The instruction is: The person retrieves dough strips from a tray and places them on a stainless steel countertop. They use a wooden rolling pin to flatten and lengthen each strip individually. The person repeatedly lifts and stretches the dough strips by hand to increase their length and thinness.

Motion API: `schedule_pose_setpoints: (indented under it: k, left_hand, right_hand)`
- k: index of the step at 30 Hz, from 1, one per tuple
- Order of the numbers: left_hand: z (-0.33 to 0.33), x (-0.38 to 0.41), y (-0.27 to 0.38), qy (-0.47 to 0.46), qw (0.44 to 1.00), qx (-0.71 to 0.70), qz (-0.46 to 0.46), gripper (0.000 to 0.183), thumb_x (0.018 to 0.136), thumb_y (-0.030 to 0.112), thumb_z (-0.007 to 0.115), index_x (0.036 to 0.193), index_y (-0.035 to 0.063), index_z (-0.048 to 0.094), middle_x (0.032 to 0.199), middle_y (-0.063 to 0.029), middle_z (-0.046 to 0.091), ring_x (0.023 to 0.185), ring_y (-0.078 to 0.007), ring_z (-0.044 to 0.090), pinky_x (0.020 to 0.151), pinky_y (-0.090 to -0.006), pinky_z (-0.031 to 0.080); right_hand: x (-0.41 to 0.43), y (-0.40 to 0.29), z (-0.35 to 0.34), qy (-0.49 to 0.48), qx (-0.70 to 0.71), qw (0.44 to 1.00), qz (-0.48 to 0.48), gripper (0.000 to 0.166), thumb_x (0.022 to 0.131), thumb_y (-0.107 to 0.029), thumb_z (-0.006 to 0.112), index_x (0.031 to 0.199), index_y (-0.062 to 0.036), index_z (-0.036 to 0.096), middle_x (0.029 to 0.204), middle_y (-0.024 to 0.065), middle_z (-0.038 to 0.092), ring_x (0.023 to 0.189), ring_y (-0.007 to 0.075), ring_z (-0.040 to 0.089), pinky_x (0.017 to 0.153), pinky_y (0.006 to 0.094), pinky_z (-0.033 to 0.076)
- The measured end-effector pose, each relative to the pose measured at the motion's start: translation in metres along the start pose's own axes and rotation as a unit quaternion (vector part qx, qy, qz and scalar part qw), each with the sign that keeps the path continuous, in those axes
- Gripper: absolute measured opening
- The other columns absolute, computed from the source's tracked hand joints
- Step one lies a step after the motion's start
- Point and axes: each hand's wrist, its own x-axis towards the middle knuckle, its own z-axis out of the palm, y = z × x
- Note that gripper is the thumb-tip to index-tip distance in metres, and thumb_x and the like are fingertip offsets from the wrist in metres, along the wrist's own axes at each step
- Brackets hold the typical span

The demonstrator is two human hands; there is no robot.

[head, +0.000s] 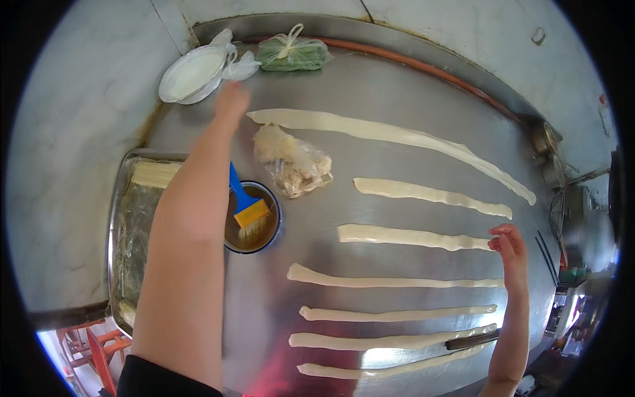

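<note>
My left hand point(232, 103), blurred, is raised over the back left of a steel worktop. It is near the left end of the longest dough strip point(357, 126); its fingers are indistinct. My right hand point(512, 250) has curled fingers at the right end of a shorter, glossy dough strip point(412, 235). Whether it grips or only overlaps that end is unclear. Another short strip point(431, 194) lies behind it, and several thinner strips point(397, 283) lie in front. A blue-handled brush point(251, 211) rests in a bowl of brownish liquid point(276, 233) beside my left forearm.
A knotted plastic bag point(292, 161) sits near the bowl. At left is a metal tray point(113, 238) with plastic-covered dough. A white bowl point(193, 74) and a green-filled bag point(292, 52) stand at the back. A dark handle point(469, 341) shows beside my right forearm; chopsticks point(545, 257) lie at right.
</note>
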Motion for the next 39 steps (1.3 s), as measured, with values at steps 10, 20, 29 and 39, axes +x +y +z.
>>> schedule_pose_setpoints:
  k: [10, 20, 29, 39]
  left_hand:
    - [0.001, -0.074, 0.051, -0.394, 0.825, 0.295, 0.279, 0.029, 0.071, 0.008, 0.051, 0.1, 0.0094, 0.057, 0.092, -0.0123, 0.06, 0.092, -0.028, 0.056, 0.078, -0.0382, 0.043]
    - [-0.128, 0.03, 0.006, -0.121, 0.921, 0.261, 0.263, 0.028, 0.071, 0.006, 0.049, 0.097, 0.0075, 0.059, 0.09, -0.0192, 0.06, 0.086, -0.0321, 0.057, 0.076, -0.0381, 0.044]
    - [-0.1, -0.09, 0.055, -0.071, 0.907, 0.179, 0.375, 0.034, 0.077, 0.008, 0.05, 0.111, 0.0116, 0.053, 0.12, -0.0145, 0.047, 0.105, -0.0293, 0.049, 0.087, -0.0365, 0.041]
    - [-0.006, -0.483, 0.036, -0.317, 0.846, 0.117, 0.413, 0.049, 0.076, 0.023, 0.06, 0.122, 0.0129, 0.048, 0.132, -0.0126, 0.037, 0.123, -0.0302, 0.034, 0.104, -0.0453, 0.022]
  right_hand:
    - [-0.009, -0.014, 0.03, -0.002, 0.018, 1.0, 0.023, 0.011, 0.088, -0.01, 0.045, 0.095, -0.0079, 0.053, 0.089, 0.0025, 0.057, 0.074, 0.0101, 0.052, 0.074, 0.0255, 0.042]
    - [-0.052, 0.001, 0.006, 0.06, 0.024, 0.997, 0.05, 0.01, 0.089, -0.014, 0.045, 0.093, -0.0082, 0.052, 0.088, 0.0036, 0.056, 0.068, 0.0069, 0.05, 0.069, 0.0225, 0.041]
    - [-0.119, 0.048, -0.052, 0.163, 0.054, 0.981, 0.089, 0.013, 0.089, -0.017, 0.048, 0.097, -0.0083, 0.055, 0.089, 0.0018, 0.058, 0.075, 0.0077, 0.053, 0.073, 0.0234, 0.044]
    - [-0.209, 0.124, -0.088, 0.105, -0.371, 0.921, -0.061, 0.026, 0.075, -0.001, 0.051, 0.1, -0.0059, 0.054, 0.103, 0.0089, 0.055, 0.095, 0.024, 0.054, 0.081, 0.0331, 0.044]
